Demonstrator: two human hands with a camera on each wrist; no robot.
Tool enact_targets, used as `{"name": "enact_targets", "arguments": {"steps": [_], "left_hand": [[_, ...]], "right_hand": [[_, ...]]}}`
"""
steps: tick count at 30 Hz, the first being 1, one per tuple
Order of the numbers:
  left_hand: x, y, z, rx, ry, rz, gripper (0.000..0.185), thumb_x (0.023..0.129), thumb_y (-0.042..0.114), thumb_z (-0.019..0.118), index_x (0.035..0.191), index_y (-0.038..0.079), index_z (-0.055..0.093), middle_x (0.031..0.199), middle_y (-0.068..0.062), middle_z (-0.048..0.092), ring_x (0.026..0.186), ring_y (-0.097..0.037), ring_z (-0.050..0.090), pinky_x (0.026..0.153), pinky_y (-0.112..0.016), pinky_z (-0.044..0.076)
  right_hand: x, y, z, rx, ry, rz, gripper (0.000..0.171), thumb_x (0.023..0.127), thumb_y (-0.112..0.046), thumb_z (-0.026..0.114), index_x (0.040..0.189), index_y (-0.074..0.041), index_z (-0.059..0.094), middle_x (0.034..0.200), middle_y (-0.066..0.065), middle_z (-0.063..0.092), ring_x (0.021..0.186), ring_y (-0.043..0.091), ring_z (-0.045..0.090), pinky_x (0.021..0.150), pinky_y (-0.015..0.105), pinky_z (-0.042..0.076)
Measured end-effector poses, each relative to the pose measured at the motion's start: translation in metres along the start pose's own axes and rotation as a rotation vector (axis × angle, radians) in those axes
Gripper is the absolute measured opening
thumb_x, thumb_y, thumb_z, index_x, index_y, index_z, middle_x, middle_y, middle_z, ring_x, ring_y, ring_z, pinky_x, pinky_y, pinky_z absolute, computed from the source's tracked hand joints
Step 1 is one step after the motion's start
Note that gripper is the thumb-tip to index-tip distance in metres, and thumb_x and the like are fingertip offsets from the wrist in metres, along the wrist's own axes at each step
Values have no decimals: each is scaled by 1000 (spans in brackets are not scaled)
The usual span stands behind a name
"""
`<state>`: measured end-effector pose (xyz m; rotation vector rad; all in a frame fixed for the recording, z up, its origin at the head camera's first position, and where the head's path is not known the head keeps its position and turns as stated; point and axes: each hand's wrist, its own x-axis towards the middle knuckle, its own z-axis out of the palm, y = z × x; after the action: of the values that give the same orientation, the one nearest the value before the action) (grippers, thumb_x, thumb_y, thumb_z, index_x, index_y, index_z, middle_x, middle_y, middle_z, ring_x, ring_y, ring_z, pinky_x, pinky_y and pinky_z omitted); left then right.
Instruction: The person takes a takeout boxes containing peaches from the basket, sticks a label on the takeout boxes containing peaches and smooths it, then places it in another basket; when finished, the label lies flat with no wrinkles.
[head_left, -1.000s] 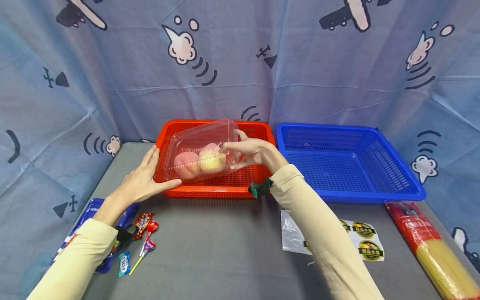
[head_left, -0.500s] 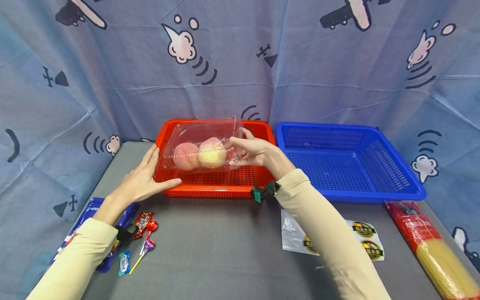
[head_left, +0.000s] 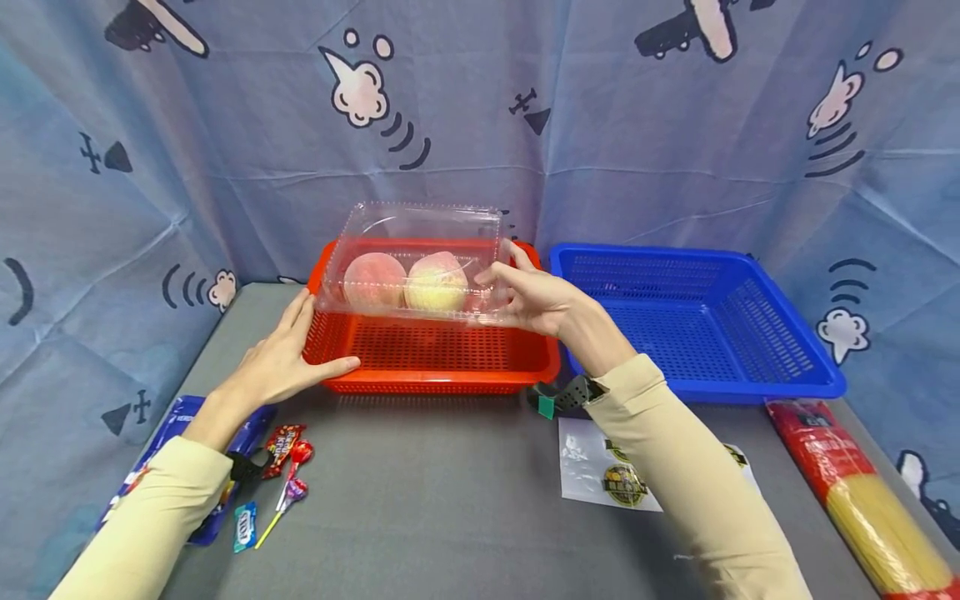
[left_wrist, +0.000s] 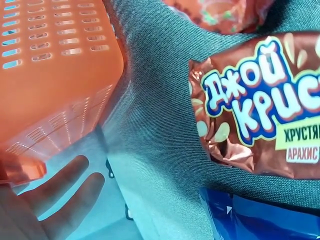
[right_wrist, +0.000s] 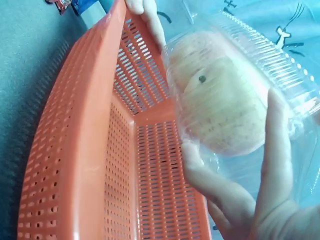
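Observation:
My right hand (head_left: pixel 525 293) grips the right end of a clear plastic clamshell box (head_left: pixel 414 260) (right_wrist: pixel 235 85) with two peaches inside, holding it level above the red basket (head_left: pixel 427 367) (right_wrist: pixel 95 150). Thumb and fingers (right_wrist: pixel 272 145) pinch the box's edge in the right wrist view. My left hand (head_left: pixel 288 358) rests flat against the red basket's left front corner (left_wrist: pixel 55 80), its fingers (left_wrist: pixel 65 185) straight beside the basket wall.
An empty blue basket (head_left: pixel 750 367) stands right of the red one. Candy wrappers and a lollipop (head_left: pixel 288 471) and a blue packet (head_left: pixel 202 467) lie front left; a brown snack pack (left_wrist: pixel 260 105) too. A sticker bag (head_left: pixel 600 471) and spaghetti pack (head_left: pixel 855 492) lie front right.
The right hand has lifted the clamshell box up out of the red basket and levelled it. The left hand has stayed on the basket's corner.

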<state>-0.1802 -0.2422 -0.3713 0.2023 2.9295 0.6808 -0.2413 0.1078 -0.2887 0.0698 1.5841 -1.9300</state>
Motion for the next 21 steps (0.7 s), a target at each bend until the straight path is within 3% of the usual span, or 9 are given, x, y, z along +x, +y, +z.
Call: {"name": "enact_targets", "arguments": {"steps": [3,7,13,17,21], "left_hand": [[0,1,1,-15,10,7,121,85,78,59,164,23,-14,174,-10,-7,147,-56,31,105,-78,35],[-1,1,2,-32,31,15,118,85,76,61,163,33,-16,175,-9,-3,141,-59,37,102,-80,36],[-2,-2,3,-52,63,71,114,86,71,65,165,33,-8,175,-4,-2,139,-56,42,99,-78,41],[-3,-5,1,2,76,125,112,88,59,68,166,17,-1,174,-10,-2,138,-57,44,94,-74,47],[-2,-4,0,42,59,100,115,89,59,67,165,9,-3,174,-11,-5,139,-58,41,94,-73,48]], "right_hand": [[-14,2,-3,-45,-20,-30,96,97,-8,51,160,-50,-9,168,13,17,124,33,60,88,37,62],[-31,10,-5,-80,-62,-79,92,99,-10,48,160,-49,-9,164,10,24,99,21,68,84,35,59],[-62,27,-10,-82,-138,-121,88,97,-7,46,159,-51,1,151,10,36,97,21,69,81,32,59],[-87,40,-13,-80,-179,-123,87,96,-7,46,159,-51,4,144,9,44,99,19,72,86,33,60],[-111,55,-18,-69,-213,-149,88,98,-4,46,159,-49,3,136,8,54,101,17,72,89,34,59]]}}
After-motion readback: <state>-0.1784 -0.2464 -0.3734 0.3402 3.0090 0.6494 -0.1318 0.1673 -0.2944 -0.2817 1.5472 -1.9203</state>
